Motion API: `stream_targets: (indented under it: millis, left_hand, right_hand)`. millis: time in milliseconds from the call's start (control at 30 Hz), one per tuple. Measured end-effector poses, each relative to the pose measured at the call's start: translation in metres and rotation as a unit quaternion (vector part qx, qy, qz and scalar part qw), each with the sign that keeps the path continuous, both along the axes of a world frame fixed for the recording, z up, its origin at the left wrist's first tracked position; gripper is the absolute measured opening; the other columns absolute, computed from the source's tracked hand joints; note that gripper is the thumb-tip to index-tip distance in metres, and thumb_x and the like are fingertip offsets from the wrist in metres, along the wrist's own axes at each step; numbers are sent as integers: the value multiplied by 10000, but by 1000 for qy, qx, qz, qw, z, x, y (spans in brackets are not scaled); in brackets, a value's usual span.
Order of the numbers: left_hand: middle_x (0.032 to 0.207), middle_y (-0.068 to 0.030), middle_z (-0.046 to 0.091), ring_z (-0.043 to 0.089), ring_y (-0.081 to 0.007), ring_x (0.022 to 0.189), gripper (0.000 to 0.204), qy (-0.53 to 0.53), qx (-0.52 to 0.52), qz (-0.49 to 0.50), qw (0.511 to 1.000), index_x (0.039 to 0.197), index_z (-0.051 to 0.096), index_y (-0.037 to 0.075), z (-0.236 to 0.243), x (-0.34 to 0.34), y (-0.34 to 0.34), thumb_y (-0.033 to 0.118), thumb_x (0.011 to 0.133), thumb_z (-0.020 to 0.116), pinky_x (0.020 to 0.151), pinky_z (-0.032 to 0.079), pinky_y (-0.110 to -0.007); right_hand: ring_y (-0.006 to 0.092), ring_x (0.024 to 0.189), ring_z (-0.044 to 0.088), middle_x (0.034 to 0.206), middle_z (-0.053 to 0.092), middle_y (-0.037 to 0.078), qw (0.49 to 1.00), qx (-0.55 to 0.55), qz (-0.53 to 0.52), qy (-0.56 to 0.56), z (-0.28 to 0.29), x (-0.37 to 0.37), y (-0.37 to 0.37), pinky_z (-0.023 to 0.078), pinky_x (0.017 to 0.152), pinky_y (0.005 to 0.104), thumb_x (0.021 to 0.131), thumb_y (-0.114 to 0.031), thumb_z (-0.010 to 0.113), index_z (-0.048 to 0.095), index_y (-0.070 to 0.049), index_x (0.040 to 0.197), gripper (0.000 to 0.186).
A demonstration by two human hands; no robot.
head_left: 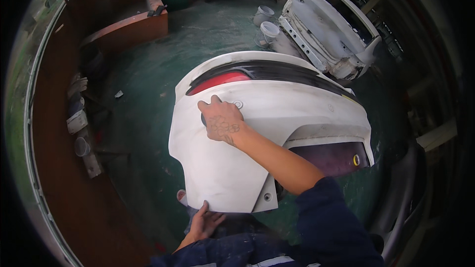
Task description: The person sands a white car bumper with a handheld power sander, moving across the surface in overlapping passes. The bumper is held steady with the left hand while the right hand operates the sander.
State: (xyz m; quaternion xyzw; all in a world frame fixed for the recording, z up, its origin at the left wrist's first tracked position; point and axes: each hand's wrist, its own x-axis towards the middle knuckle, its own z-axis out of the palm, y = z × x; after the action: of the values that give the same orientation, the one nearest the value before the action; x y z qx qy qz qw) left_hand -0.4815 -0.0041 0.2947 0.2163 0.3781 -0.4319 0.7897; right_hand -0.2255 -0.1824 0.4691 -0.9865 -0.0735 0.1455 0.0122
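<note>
A large white car tailgate (pixel 217 168) stands in front of me, dusty and smudged with grey. Along its upper part run a black trim strip (pixel 282 71) and a red tail-light section (pixel 217 83). My right hand (pixel 222 120) is on the white surface just below the red lamp, fingers bent over a dark pad (pixel 203 119). Only the pad's edge shows; the hand covers the rest. At the tailgate's near edge, my left hand (pixel 204 222) has its thumb on the rim and its fingers at the underside, partly hidden.
A greyish-white car rear section (pixel 329 29) stands at the far right, near two white buckets (pixel 269 30). On the left, a low ledge carries containers and a clear cup (pixel 82 146). A yellow ring (pixel 356 159) shows in the tailgate's opening. Dark curved parts (pixel 396 207) stand at right.
</note>
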Motion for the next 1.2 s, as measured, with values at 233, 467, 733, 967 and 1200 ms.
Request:
stream_targets:
  millis: [233, 467, 733, 967, 1200]
  left_hand:
    - [1446, -166, 458, 437, -373, 1377, 645, 10, 26, -25, 999, 1443, 382, 69, 13, 16, 7, 452, 991, 635, 1173, 336, -562]
    - [1575, -227, 336, 337, -380, 1477, 790, -22, -4, -134, 991, 1522, 271, 9, 21, 12, 30, 485, 993, 614, 1189, 341, -548]
    - [1549, -268, 339, 385, -408, 1434, 865, -86, 113, -118, 983, 1518, 201, -98, -21, -12, 36, 452, 1000, 622, 1141, 411, -568]
    - [1538, -229, 389, 382, -398, 1430, 843, -47, 114, -53, 991, 1537, 285, -2, 4, -32, -17, 563, 986, 581, 1161, 355, -573]
    - [1519, -147, 478, 429, -358, 1409, 782, -174, 177, 47, 968, 1543, 363, 85, 49, -35, -83, 632, 1001, 495, 1180, 295, -544]
  right_hand:
    - [448, 1028, 677, 1110, 647, 240, 967, 3, -240, -86, 57, -37, -158, 549, 903, 508, 787, -221, 743, 554, -42, 1189, 479]
    - [419, 1143, 643, 1171, 688, 234, 918, -24, -387, -85, 55, -66, -303, 515, 979, 471, 756, -384, 759, 568, -63, 1205, 583]
    - [435, 1198, 617, 1263, 598, 249, 973, 58, -217, -58, 51, -5, -164, 522, 1008, 493, 817, -259, 737, 571, -83, 1270, 514]
    - [443, 1109, 662, 1207, 609, 244, 986, 81, -112, -94, 45, 17, -171, 544, 968, 500, 805, -135, 678, 614, -75, 1216, 420]
    - [410, 1077, 637, 1139, 597, 203, 994, 60, -22, -84, 58, -29, -351, 516, 929, 490, 802, -344, 757, 590, -106, 1216, 506]
